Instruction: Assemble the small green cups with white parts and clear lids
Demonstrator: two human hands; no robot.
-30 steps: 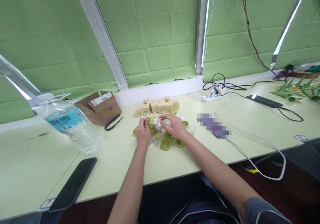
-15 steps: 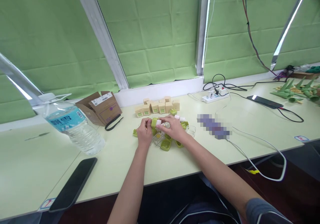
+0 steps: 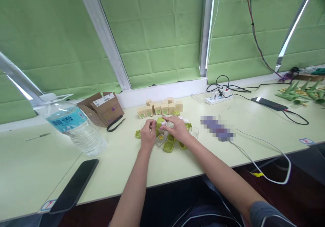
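Observation:
Over the pile of small parts, my right hand [image 3: 178, 131] holds a small green case with a white part in it [image 3: 160, 122], thumb below and fingers above. My left hand [image 3: 148, 134] is closed beside the case's left side, its thumb and fingertips pinched. What sits in that pinch, if anything, is too small to make out. Below my hands lie open green case halves [image 3: 168, 146], clear plastic covers [image 3: 195, 132] and some white parts. Several small cream boxes with green-marked fronts [image 3: 165, 110] stand behind the pile.
To the left are a large water bottle [image 3: 76, 129], an opened cardboard box [image 3: 104, 110] and a black phone [image 3: 74, 186]. A power strip [image 3: 219, 97], a blurred purple item [image 3: 217, 129] with a white cable, and another phone [image 3: 269, 103] lie to the right.
The green case has turned and shifted slightly right, and its white part shows less. My left fingertips have drawn a little away from its face, to its left side.

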